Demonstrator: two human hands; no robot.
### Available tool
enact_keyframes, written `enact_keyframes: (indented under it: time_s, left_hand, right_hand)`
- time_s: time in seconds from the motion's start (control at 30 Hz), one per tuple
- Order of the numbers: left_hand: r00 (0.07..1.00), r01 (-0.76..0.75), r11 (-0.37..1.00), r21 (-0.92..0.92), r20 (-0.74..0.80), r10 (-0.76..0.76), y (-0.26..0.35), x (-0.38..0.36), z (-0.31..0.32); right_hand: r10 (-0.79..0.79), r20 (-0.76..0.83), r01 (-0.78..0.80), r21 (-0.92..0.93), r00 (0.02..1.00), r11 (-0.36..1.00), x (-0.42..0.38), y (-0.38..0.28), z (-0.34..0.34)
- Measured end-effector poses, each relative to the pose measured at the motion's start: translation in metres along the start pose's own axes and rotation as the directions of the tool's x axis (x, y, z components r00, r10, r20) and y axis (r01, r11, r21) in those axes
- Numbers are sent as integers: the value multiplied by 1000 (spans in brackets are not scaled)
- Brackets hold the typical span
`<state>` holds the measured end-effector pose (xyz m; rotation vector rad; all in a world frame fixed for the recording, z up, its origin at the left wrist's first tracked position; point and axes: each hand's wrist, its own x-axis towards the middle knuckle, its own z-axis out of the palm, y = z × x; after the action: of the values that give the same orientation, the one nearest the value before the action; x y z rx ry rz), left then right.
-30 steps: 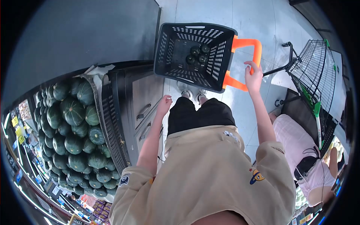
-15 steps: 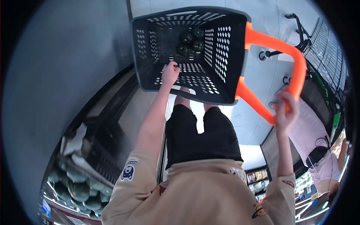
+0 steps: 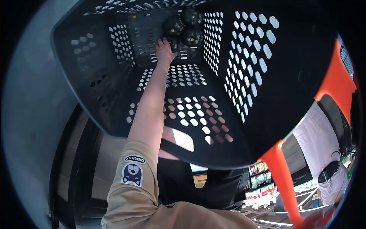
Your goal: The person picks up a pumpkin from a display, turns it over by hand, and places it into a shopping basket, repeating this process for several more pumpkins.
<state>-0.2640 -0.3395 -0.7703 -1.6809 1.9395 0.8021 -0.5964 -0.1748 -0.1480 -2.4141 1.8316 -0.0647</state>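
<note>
Deep inside a black perforated shopping basket [image 3: 263,126], my left hand [image 3: 164,52] is at a small dark green pumpkin [image 3: 173,42]. Its fingers lie along the pumpkin's left side and the thumb is at the lower edge, so the hand is around it. Several similar pumpkins sit close by in the basket's far corner, among them an upper one [image 3: 191,16] and a right one [image 3: 192,36]. The basket's orange handle [image 3: 283,175] runs down to the lower right, where my right hand [image 3: 319,219] shows blurred on it, cut by the view's edge.
A grey panel [image 3: 30,114] stands to the left. A person in a pale pink garment [image 3: 318,139] is at the right. Shelves with packaged goods [image 3: 261,179] show below the basket, with strip lights near the bottom edge.
My left hand has moved from near the basket's opening down to the pumpkins. The basket fills much more of the view, and the right hand with the handle has shifted to the lower right.
</note>
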Motion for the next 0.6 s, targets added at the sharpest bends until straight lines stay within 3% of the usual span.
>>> enact_keyframes:
  time_s: [0.1, 0.2, 0.27, 0.33, 0.4, 0.43, 0.47, 0.5, 0.53, 0.57, 0.6]
  left_hand:
    - [996, 77, 997, -3, -51, -78, 16, 7, 6]
    - [993, 113, 994, -5, 31, -113, 18, 16, 1]
    - [996, 94, 994, 53, -9, -94, 18, 17, 4]
    - [979, 135, 989, 60, 149, -142, 16, 11, -4]
    - [967, 201, 979, -44, 167, -191, 17, -10, -17]
    - [955, 255, 956, -146, 196, -224, 17, -22, -20]
    - [959, 249, 929, -273, 202, -197, 12, -32, -21]
    - [971, 210, 911, -355, 187, -151, 7, -42, -23]
    - [980, 169, 885, -433, 169, -104, 4, -52, -28]
    - [972, 201, 753, -627, 223, -73, 9, -72, -54]
    - [964, 231, 576, -784, 266, -24, 15, -100, -83]
  right_hand:
    - [-162, 31, 163, -68, 986, 984, -5, 12, -5]
    - [-253, 44, 257, -101, 966, 961, -11, 17, -9]
    - [-289, 49, 293, -112, 956, 950, -17, 19, -16]
    - [-325, 49, 328, -119, 945, 937, -22, 20, -26]
    - [-333, 26, 334, -118, 942, 935, -29, 18, -37]
    - [-40, -46, 39, -7, 998, 999, -28, 8, -28]
    - [262, -82, -251, 125, 962, 960, -24, -6, -15]
    - [539, -79, -503, 265, 839, 822, -16, -20, -1]
    - [763, -27, -693, 398, 646, 601, -3, -32, 7]
    - [771, 105, -643, 627, 628, 439, 25, -40, 14]
    - [646, -80, -525, 511, 759, 680, 39, -37, 25]
